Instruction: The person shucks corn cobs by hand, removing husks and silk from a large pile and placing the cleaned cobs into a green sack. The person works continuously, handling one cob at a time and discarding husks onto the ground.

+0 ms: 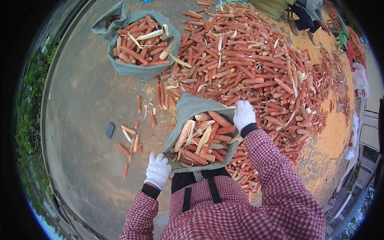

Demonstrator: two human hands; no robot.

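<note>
A grey-green woven sack (pixel 192 105) full of red corn cobs (pixel 211 136) and dry husks stands upright before me, its mouth wide. My right hand (pixel 244 114), in a white knitted glove, grips the sack's rim at the right. At the lower left corner of the rim is my left hand (pixel 158 169), also gloved in white; its fingers are closed on the sack's edge. Beyond and to the right lies a large heap of red corn cobs (pixel 240 66), touching or close beside the sack.
A second filled sack (pixel 132 70) stands at the upper left. A dark flat object (pixel 110 130) and loose cobs (pixel 129 150) lie on the concrete at left. Yellow kernels (pixel 321 150) cover ground at right. Another person (pixel 309 15) sits at the top right near a green plastic stool (pixel 342 39).
</note>
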